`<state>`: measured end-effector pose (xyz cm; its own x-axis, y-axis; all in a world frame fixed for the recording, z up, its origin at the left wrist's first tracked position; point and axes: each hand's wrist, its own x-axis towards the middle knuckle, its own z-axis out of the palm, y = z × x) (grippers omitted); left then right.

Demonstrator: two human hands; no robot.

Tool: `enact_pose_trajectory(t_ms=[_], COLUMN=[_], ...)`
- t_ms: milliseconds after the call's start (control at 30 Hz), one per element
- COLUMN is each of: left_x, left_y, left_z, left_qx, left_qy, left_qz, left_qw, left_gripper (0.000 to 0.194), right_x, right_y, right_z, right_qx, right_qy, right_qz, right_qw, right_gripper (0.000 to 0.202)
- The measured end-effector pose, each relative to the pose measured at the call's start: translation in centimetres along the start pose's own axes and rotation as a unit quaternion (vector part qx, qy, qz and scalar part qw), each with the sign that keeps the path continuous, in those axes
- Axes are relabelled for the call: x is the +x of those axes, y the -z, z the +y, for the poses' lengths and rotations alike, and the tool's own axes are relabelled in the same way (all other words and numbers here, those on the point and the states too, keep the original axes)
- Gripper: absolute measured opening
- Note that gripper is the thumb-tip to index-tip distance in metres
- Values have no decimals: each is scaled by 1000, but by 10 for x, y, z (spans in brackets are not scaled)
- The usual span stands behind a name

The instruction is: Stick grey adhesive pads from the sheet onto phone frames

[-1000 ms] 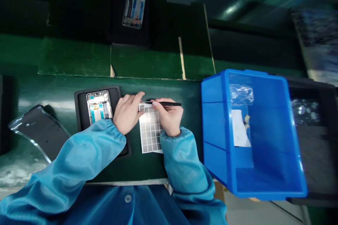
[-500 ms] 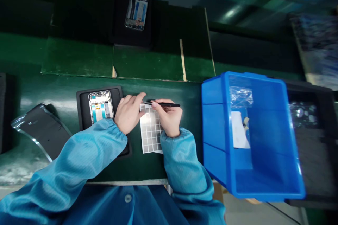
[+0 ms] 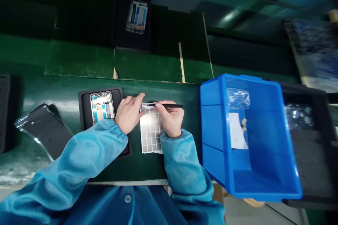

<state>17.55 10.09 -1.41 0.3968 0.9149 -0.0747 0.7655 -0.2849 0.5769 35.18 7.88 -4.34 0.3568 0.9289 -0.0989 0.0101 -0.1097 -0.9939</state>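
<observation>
Black tweezers lie in the pinch of my right hand, their tips pointing left over the top of a sheet of small silver-grey square stickers. At the tips, near the sheet's upper left corner, a pale silvery piece shows; I cannot tell whether the tips grip it. My left hand rests at the sheet's upper left edge, index finger stretched out and thumb apart, touching the sheet. Behind that hand, an opened phone lies in a black foam tray, partly covered by my sleeve.
On the right stands a blue bin with clear plastic and white paper inside. A dark sheet with clear film edges lies left. Another opened phone sits in a black tray on the raised green board at the back.
My right hand and the tweezers have shifted slightly right, and a silvery piece shows more plainly at the tips. My left hand stays nearly still. The view has shifted a little.
</observation>
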Motion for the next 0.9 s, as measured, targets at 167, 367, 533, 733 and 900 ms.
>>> enact_pose_trajectory(t_ms=[167, 367, 533, 733, 900], left_x=[-1, -27, -56, -78, -90], left_y=[6, 57, 86, 89, 92], left_z=[-2, -4, -5, -17, -28], left_qx=[-15, -239, -414, -474, -480], left_qy=[-15, 35, 131, 172, 169], left_qz=[5, 60, 29, 32, 58], left_qw=[1000, 969, 900, 863, 859], left_gripper=[70, 54, 44, 46, 45], right_x=[-4, -29, -51, -68, -79], right_y=[3, -10, -33, -59, -75], right_z=[-12, -52, -63, -62, -58], right_qx=[50, 63, 82, 113, 140], right_qy=[22, 46, 38, 7, -2], right_qz=[13, -9, -50, -82, -77], right_qw=[998, 997, 995, 990, 987], right_gripper=[22, 17, 14, 15, 15])
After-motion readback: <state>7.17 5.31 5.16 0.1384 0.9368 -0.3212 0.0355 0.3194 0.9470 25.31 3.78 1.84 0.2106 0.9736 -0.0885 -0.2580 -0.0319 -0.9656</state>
